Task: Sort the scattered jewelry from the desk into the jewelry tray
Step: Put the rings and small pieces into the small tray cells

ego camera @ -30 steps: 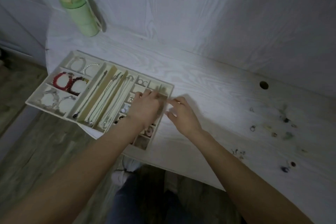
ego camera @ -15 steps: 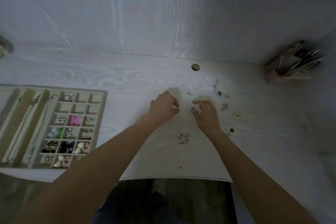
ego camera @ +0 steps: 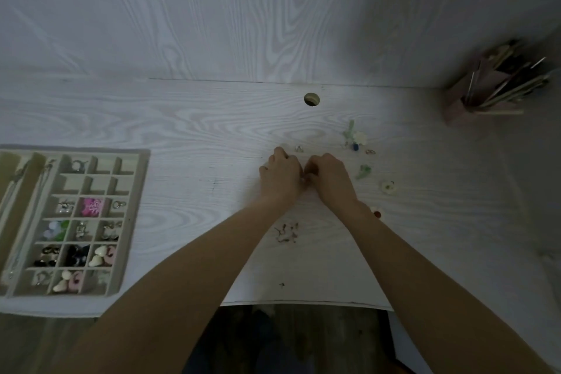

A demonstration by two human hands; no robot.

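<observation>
A pale wood-grain counter (ego camera: 182, 118) carries the jewelry tray (ego camera: 133, 222) at its left edge, its small compartments holding earrings, a pink flower piece (ego camera: 92, 206) and shell shapes. Scattered jewelry (ego camera: 358, 140) lies right of centre. Left hand (ego camera: 280, 174) and right hand (ego camera: 329, 176) meet there, fingers curled; what either grip holds cannot be told.

Brown holder of pens (ego camera: 498, 85) far right, round cable hole (ego camera: 311, 99)

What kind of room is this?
Probably a bedroom or study corner at home: a white wood-grain desk with a cable hole, a jewelry tray, and a holder of pens or brushes.
</observation>
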